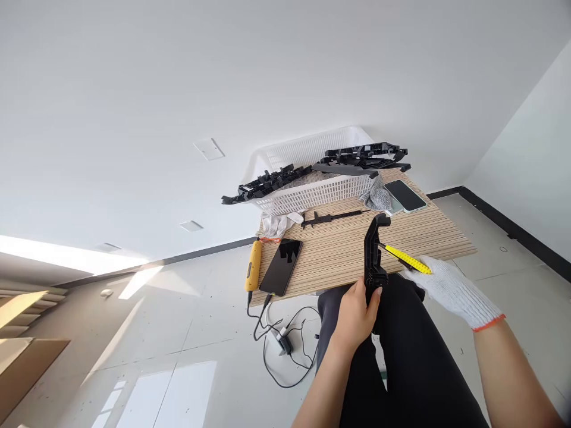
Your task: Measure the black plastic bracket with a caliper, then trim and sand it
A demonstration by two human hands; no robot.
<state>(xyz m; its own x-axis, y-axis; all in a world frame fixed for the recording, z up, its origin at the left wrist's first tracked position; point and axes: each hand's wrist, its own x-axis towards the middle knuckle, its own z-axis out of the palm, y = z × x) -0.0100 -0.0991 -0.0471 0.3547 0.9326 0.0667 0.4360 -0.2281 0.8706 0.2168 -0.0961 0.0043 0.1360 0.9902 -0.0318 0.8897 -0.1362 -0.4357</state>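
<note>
Currently: one black plastic part [370, 255], upright, standing above the left hand [354, 315], bare, its fingers clenched round the lower end. One yellow-handled tool [408, 260], grasped in the gloved fingers of the right hand [446, 291], tip at the part's side; contact cannot be told. Beyond both sets of fingers, on the tabletop [343, 255]: one caliper [330, 218]; one white basket [321, 195], bearing similar black parts [357, 159]. Left of the left fingers: one dark phone [281, 267].

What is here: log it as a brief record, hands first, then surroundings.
Left hand: bare, grips a black plastic part
Right hand: gloved, holds a yellow tool, tip near that part
Table: caliper, dark phone, pale-edged phone, yellow device, loose glove
Basket: white, slatted, bearing more black parts
Floor: black cables
</note>
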